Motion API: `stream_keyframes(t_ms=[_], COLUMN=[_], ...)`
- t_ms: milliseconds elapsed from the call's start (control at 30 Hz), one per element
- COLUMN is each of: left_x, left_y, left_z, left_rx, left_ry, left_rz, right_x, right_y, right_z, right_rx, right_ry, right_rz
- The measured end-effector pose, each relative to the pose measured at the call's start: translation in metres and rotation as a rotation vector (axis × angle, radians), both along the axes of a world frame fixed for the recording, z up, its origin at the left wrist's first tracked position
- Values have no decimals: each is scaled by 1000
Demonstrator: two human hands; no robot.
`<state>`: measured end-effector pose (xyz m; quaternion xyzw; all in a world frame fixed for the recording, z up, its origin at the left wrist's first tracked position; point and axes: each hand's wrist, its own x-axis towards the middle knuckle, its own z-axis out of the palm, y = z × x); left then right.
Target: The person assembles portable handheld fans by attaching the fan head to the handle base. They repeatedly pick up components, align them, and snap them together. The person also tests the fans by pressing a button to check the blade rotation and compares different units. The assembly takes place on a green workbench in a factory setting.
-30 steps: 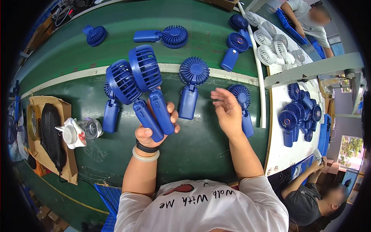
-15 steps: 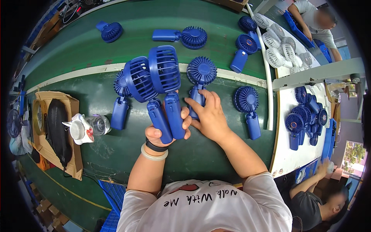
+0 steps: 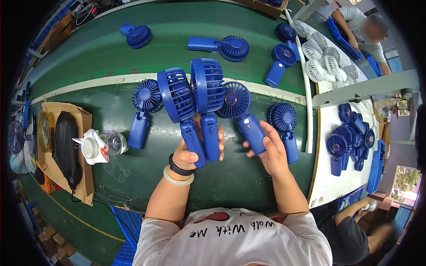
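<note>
Presently, both hands are occupied over the bench [image 3: 239, 190]. The left hand [image 3: 184, 156] has its fingers wrapped around the handles of a pair of blue handheld fans [image 3: 193, 144], held side by side with their caged heads up and away from the body. The right hand [image 3: 276, 153] grips a third blue fan [image 3: 253, 134] by its handle, thumb on the front face, the round grille tilted toward the pair. Whether that grille touches the pair cannot be determined; the two overlap in this view.

Judged by the grip, the step in hand is gathering or handling fans, with the third one under the right hand's control. The next move appears to call for aligning its handle with the pair and easing the left fingers enough to admit it without losing either.

Noted nearby: one blue fan [image 3: 139, 130] lying left of the pair, another [image 3: 289, 147] just right of the right hand, and a clear jar [image 3: 116, 142] farther left, beside a cardboard tray [image 3: 86, 177].
</note>
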<state>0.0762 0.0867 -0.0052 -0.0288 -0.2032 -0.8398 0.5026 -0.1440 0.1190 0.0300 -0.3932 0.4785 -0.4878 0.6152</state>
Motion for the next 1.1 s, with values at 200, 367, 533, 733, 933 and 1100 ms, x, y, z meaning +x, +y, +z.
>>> stream_keyframes(t_ms=[200, 367, 533, 733, 933, 1100], left_x=[0, 2, 0, 2, 3, 3], left_y=[1, 1, 0, -1, 1, 1], left_z=[2, 0, 3, -1, -2, -2], left_rx=[12, 20, 23, 31, 52, 43], left_ry=[-51, -78, -55, -37, -48, -71], left_rz=[19, 19, 10, 13, 20, 8], right_x=[-14, 4, 6, 14, 15, 9], right_y=[0, 5, -25, -58, -58, -60], right_z=[-6, 13, -2, -2, -22, -25], right_rx=[-451, -438, -278, 92, 55, 76], right_ry=[1230, 1489, 1058, -833, -840, -870], right_rz=[-16, 50, 118, 321, 327, 287])
